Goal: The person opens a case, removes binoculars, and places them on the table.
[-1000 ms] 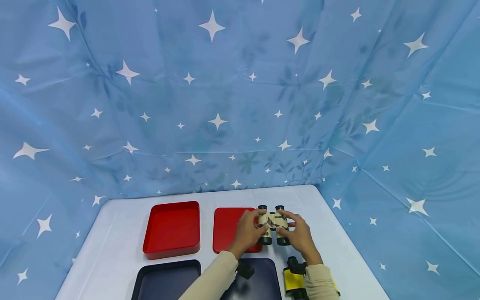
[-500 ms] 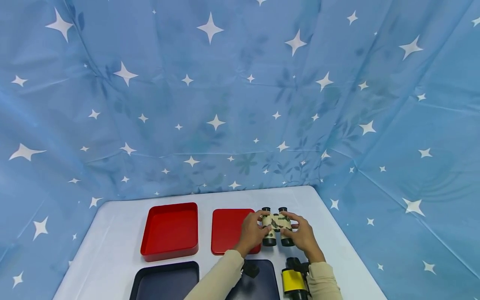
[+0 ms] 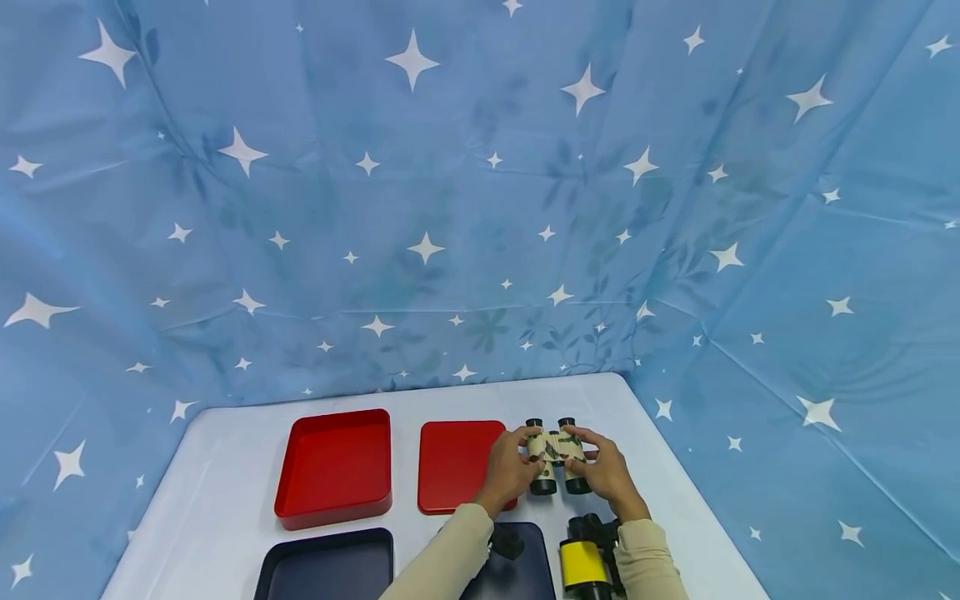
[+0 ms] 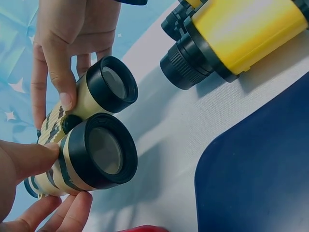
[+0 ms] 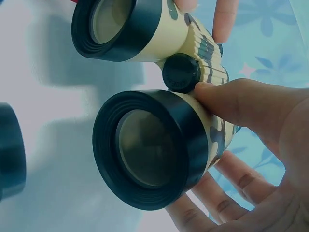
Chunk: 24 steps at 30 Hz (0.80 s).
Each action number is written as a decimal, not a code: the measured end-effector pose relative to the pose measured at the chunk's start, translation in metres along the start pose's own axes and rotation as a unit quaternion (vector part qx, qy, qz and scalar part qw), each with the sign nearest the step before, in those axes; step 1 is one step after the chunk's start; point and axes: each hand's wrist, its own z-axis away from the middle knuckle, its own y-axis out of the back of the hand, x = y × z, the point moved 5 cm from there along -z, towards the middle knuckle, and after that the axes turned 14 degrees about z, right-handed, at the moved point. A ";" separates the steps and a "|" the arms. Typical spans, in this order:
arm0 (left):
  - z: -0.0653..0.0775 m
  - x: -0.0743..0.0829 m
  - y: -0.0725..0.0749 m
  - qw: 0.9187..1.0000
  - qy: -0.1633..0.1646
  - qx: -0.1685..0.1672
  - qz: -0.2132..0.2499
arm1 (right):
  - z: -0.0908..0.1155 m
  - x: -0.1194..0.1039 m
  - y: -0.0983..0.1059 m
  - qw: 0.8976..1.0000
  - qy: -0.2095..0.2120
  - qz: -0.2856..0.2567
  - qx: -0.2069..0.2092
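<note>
A pair of camouflage binoculars [image 3: 553, 450] with black rims is held between both hands near the right part of the table. My left hand [image 3: 507, 468] grips the left barrel, thumb on top and fingers beneath, as the left wrist view shows. On the other barrel [image 5: 193, 121], my right hand [image 3: 606, 471] has its thumb near the black centre knob [image 5: 181, 72] and its fingers curled below. The large lenses face back toward me. Nearer to me, a yellow and black pair of binoculars [image 3: 583, 562] lies by the right forearm, which partly hides it.
Left of the hands lies a red lid-like tray [image 3: 453, 458], with a deeper red tray [image 3: 337, 462] beyond it. Two dark blue trays, the left one [image 3: 330, 567] and the right one [image 4: 260, 169], sit at the front. A starry blue curtain [image 3: 450, 208] surrounds the white table [image 3: 225, 467].
Both hands and the camouflage binoculars have shifted slightly right relative to the red tray. The grip looks the same. The head view has turned a little.
</note>
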 end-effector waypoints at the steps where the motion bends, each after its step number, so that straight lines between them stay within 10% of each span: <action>1: 0.000 0.000 -0.001 1.000 0.000 0.000 0.001 | -0.001 0.001 0.000 1.000 0.000 0.001 0.000; 24: 0.000 -0.012 -0.013 1.000 -0.012 -0.014 -0.024 | -0.006 0.011 -0.005 1.000 -0.008 0.004 -0.007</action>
